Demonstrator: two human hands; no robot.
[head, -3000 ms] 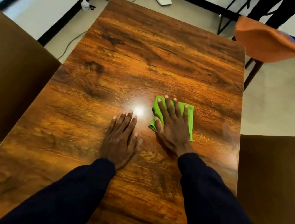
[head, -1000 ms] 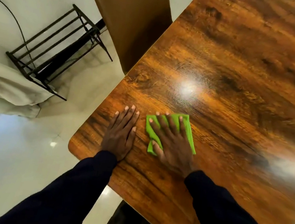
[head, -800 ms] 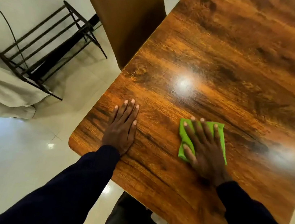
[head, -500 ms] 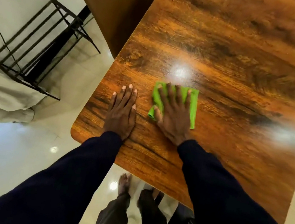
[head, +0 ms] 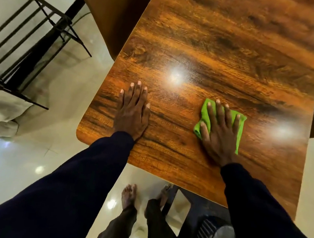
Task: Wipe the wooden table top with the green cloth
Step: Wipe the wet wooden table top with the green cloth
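Mid-wipe: right hand (head: 219, 133), fingers flat, presses green cloth (head: 204, 115) on table (head: 232, 48); left hand (head: 132, 113) flat, bracing; next, probably sweep the far boards.

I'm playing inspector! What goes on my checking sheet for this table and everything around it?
Surface: wooden table top, glossy, with glare spots.
Job's things: green cloth, crumpled, lying on the table top.
Clutter: nothing seen.
Hands: left hand flat on bare wood; right hand pressing the cloth, fingers spread.
Cables: nothing seen.
Surroundings: brown chair at the table's left edge; black metal rack on the shiny floor.
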